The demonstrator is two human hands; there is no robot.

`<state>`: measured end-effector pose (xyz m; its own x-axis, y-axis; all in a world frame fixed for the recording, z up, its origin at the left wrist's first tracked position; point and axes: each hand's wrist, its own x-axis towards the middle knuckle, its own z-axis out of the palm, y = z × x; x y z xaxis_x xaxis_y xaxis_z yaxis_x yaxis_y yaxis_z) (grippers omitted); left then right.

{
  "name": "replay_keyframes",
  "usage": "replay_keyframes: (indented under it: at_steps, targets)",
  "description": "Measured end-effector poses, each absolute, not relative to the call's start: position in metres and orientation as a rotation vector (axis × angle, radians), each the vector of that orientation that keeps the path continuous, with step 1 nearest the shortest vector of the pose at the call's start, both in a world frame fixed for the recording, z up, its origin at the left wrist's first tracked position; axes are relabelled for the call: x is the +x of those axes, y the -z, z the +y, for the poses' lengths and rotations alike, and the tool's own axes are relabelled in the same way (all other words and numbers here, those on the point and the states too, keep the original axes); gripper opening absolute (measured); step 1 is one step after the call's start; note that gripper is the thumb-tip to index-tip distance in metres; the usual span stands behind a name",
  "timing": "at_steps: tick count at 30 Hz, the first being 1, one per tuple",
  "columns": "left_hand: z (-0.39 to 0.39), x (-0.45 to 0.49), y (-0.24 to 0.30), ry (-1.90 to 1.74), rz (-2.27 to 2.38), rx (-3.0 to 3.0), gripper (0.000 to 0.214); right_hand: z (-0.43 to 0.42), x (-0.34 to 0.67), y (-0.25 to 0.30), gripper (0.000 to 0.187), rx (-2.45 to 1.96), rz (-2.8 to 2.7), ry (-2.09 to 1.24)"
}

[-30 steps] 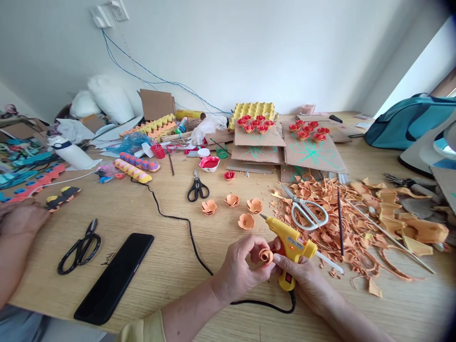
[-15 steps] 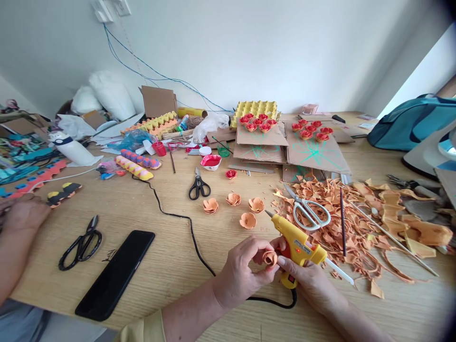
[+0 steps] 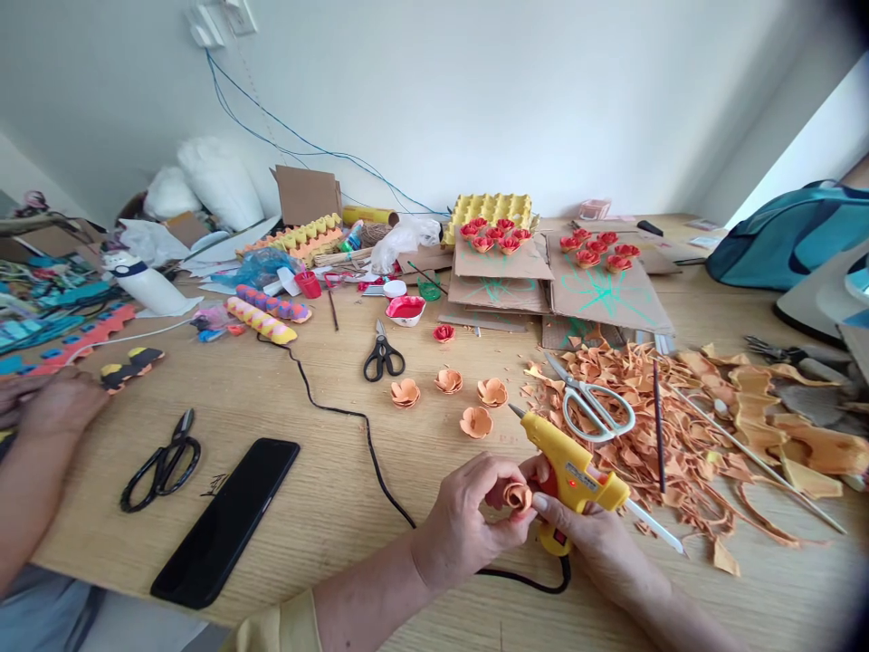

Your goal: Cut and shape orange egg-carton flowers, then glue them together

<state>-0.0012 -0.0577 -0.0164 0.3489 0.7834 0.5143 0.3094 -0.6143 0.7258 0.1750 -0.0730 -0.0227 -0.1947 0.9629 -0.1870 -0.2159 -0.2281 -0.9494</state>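
Note:
Between the thumb and fingers of my left hand [image 3: 468,507] is a small rolled orange paper flower [image 3: 517,495]. My right hand [image 3: 597,539] is closed around a yellow hot glue gun [image 3: 577,471], its nozzle pointing up and left and a red light lit on its side. The right thumb and a fingertip also press against the flower's edge. A white glue stick [image 3: 657,527] pokes out of the gun's back. Just beyond my hands lie several open orange flower cups, among them one close by [image 3: 476,422]. A red-painted flower [image 3: 444,334] sits farther back.
White-handled scissors [image 3: 597,409] rest on a heap of orange scraps [image 3: 685,453] at right. Black scissors [image 3: 384,353], a phone [image 3: 227,521] and darker scissors [image 3: 163,462] lie left. Red flowers stand on cardboard [image 3: 604,294] behind. Another person's hand [image 3: 64,403] is at far left.
The whole view has shifted slightly, with things appearing a little farther right. Both hands keep the same hold on the flower and the glue gun.

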Motion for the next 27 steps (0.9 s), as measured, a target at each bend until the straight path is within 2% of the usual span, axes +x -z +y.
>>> replay_keyframes:
  at_steps: [7,27]
  targets:
    - [-0.057,0.002,0.017,-1.245,0.964,2.055,0.016,-0.075,0.176,0.033,0.032,-1.104,-1.014,-1.573]
    - [-0.055,0.001,0.024,-1.247,0.943,2.071,0.017,-0.074,0.162,0.035,0.037,-0.975,-0.842,-1.55]
